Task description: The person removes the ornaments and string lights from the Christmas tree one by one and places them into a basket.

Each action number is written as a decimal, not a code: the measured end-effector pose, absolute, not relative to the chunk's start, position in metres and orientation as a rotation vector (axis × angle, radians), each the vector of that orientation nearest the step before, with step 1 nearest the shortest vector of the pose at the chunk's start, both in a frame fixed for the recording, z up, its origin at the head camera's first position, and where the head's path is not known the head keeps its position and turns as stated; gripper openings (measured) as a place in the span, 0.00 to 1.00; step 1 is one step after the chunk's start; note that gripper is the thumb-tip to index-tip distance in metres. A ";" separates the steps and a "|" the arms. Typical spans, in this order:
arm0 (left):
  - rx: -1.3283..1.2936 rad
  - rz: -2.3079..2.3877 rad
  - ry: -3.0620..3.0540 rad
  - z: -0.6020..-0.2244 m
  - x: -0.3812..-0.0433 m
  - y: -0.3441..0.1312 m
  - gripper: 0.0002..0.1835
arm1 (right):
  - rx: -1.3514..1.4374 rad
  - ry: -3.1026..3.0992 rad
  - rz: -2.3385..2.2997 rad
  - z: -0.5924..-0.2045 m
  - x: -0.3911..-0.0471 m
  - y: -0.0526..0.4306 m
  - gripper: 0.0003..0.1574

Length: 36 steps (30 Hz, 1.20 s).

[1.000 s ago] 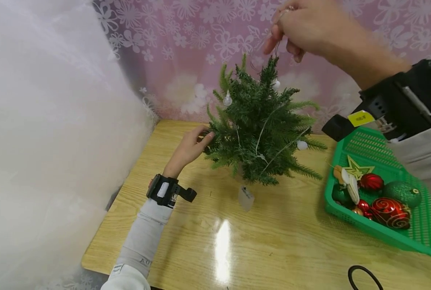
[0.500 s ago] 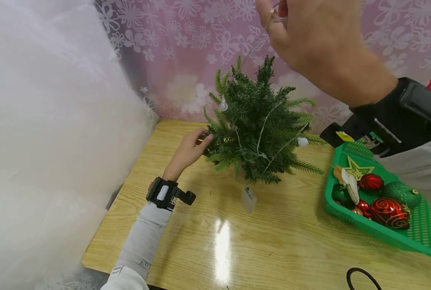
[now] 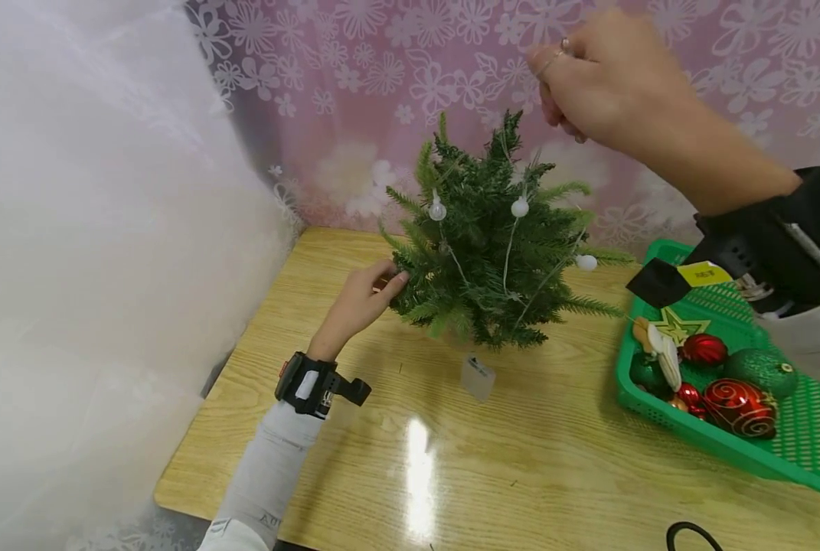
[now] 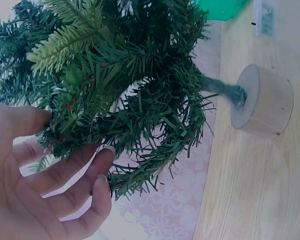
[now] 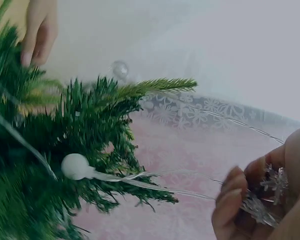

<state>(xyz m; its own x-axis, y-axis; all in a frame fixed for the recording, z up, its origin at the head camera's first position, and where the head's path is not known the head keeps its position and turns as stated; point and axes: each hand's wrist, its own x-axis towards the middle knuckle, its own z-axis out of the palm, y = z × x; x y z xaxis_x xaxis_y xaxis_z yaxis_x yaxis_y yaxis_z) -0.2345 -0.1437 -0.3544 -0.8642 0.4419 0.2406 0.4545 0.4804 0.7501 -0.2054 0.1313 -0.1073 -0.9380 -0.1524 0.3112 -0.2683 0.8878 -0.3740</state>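
A small artificial Christmas tree (image 3: 481,245) stands mid-table on a round wooden base (image 4: 265,100). My left hand (image 3: 357,302) grips a lower branch (image 4: 80,125) on the tree's left side, thumb on one side and curled fingers on the other. Above and right of the treetop, my right hand (image 3: 609,84) holds a string of lights (image 5: 190,194); clear, spiky pieces (image 5: 262,210) of it show among the curled fingers in the right wrist view. Its wires run from that hand to the tree. White bulbs (image 3: 519,207) hang on the branches.
At the right, a green plastic basket (image 3: 713,444) holds red and green ornaments (image 3: 740,405) and a gold star (image 3: 681,325). A tag (image 3: 477,378) hangs below the tree. A black loop (image 3: 692,528) lies near the front edge. A flowered curtain (image 3: 354,138) is behind.
My right hand rose toward the camera, then moved back down and right, beside the treetop. A white bulb now hangs at the tree's upper right front. The left hand keeps its grip.
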 end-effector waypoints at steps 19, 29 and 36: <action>-0.930 -1.427 -2.605 -0.368 -0.199 -0.114 0.13 | 0.379 -2.787 1.825 -0.124 -0.191 0.149 0.31; -0.821 -1.685 -2.504 -0.379 -0.189 -0.089 0.10 | 0.331 -2.900 1.665 -0.131 -0.177 0.151 0.21; -0.781 -1.618 -2.407 -0.383 -0.186 -0.072 0.13 | 0.297 -3.092 1.437 -0.139 -0.175 0.157 0.18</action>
<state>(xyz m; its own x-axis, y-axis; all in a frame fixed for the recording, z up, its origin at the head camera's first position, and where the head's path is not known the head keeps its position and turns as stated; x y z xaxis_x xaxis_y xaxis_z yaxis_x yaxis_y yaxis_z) -0.1860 -0.0723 -0.3829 -0.8558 0.3407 0.3892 0.4890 0.2877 0.8235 -0.1747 0.1568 -0.1386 -0.9461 -0.2701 -0.1787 -0.0375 0.6394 -0.7679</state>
